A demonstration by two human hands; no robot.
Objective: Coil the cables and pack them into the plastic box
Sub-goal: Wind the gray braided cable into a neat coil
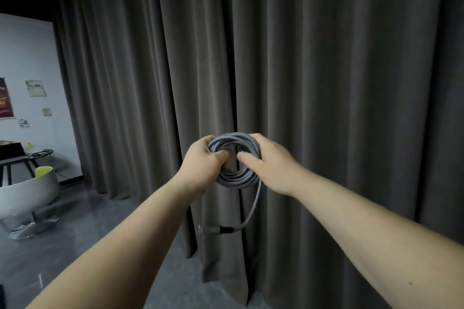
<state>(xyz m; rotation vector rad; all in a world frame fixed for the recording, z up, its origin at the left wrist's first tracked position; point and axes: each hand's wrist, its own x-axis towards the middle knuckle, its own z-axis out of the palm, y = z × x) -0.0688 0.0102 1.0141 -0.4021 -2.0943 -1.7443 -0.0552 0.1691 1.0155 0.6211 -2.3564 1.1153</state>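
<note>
A grey braided cable (237, 178) is wound into a round coil, held up in the air in front of a dark curtain. My left hand (203, 165) grips the coil's left side, with the thumb through the middle. My right hand (266, 165) holds the right side, fingers curled over the top and thumb reaching into the hole. A short loose tail hangs from the coil's lower right and ends in a metal plug (212, 229) pointing left. The plastic box is out of view.
The heavy dark curtain (326, 83) fills most of the view straight ahead. At the left stand a white round chair (27, 190) on a metal foot and a dark table (25, 157). The floor (75, 246) is dark and glossy.
</note>
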